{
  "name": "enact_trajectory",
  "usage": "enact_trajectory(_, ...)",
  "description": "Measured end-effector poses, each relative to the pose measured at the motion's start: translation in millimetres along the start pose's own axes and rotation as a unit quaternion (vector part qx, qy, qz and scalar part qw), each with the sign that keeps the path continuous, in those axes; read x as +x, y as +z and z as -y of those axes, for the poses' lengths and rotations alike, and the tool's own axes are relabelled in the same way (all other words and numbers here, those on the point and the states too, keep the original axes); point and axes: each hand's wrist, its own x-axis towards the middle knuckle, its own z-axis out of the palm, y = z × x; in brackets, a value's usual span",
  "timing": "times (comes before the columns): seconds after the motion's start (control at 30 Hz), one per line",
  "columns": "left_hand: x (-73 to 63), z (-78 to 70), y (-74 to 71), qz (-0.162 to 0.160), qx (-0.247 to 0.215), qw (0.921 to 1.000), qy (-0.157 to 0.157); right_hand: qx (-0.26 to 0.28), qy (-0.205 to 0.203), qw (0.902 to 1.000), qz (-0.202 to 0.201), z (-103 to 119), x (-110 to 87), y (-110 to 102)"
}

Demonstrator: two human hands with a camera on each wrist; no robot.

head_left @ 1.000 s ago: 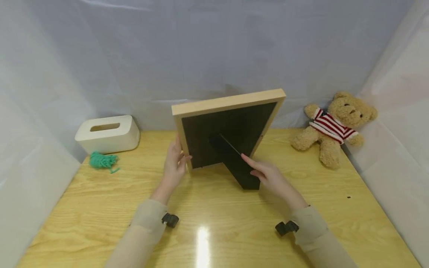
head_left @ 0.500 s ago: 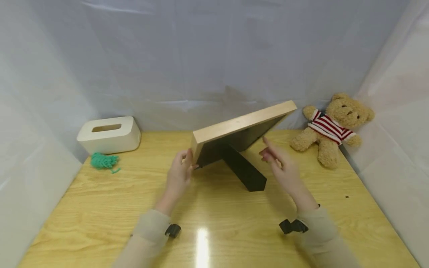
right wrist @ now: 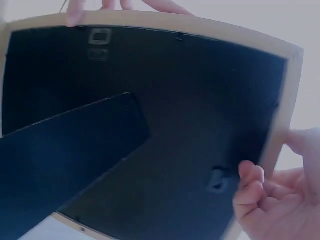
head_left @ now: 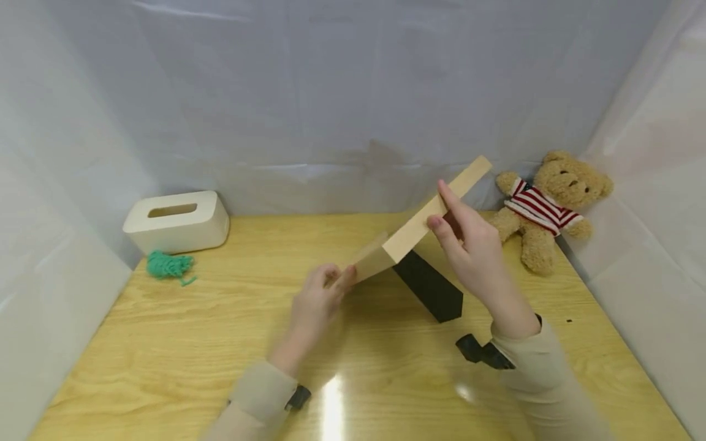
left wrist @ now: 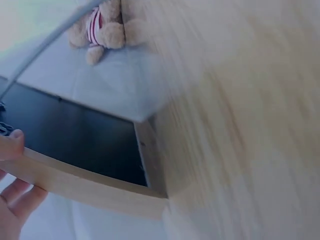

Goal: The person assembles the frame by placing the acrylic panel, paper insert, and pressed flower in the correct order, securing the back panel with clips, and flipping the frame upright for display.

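A picture frame (head_left: 416,231) with a pale wooden border is tilted above the table, its back facing down and toward me. Its black easel leg (head_left: 432,291) sticks out to the lower right. My left hand (head_left: 317,303) grips the frame's left edge; in the left wrist view the thumb presses the border and the fingers lie beneath. With thumb and fingers my right hand (head_left: 477,254) holds another edge; the right wrist view shows its fingers (right wrist: 250,182) curled over onto the black backing (right wrist: 200,110). From the head view the frame's front is hidden.
At the back left stands a white tissue box (head_left: 182,233), with a bundle of green yarn (head_left: 168,264) just in front. A teddy bear (head_left: 543,211) in a striped shirt leans at the back right. White sheeting (head_left: 331,92) encloses the wooden table (head_left: 165,355).
The frame has tipped flatter and turned, its near corner now toward me. My right hand left the easel leg and took hold of the frame's edge. My left hand moved right with it.
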Motion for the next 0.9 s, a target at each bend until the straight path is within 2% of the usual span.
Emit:
enact_trajectory(0.1, 2.0, -9.8, -0.9, 0.002, 0.015, 0.9998, 0.009, -0.02, 0.012, 0.9991, 0.035, 8, -1.0, -9)
enact_trajectory(0.2, 5.2, -20.6, -0.2, -0.013, 0.036, 0.9991, 0.015, -0.029, 0.006, 0.9979, 0.058, 17, -4.6, -16)
enact_trajectory(0.33, 8.0, -35.7, 3.2, -0.044, 0.062, 0.997, 0.015, -0.033, -0.019, 0.9981, 0.049, 24, -9.1, -22)
enact_trajectory(0.47, 8.6, -49.2, 5.2, -0.047, 0.083, 0.9954, -0.004, -0.037, -0.025, 0.998, 0.044, 27, -12.7, -28)
enact_trajectory(0.6, 9.8, -60.5, 7.5, -0.052, 0.097, 0.9938, -0.021, -0.046, -0.021, 0.9972, 0.055, 29, -18.1, -33)
enact_trajectory(0.77, 14.3, -73.3, 12.4, -0.069, 0.113, 0.9911, -0.01, -0.065, -0.069, 0.9954, 0.018, 25, -19.1, -35)
enact_trajectory(0.9, 18.2, -84.2, 12.4, -0.041, 0.091, 0.995, 0.005, -0.091, -0.086, 0.9919, -0.019, 21, -19.2, -37)
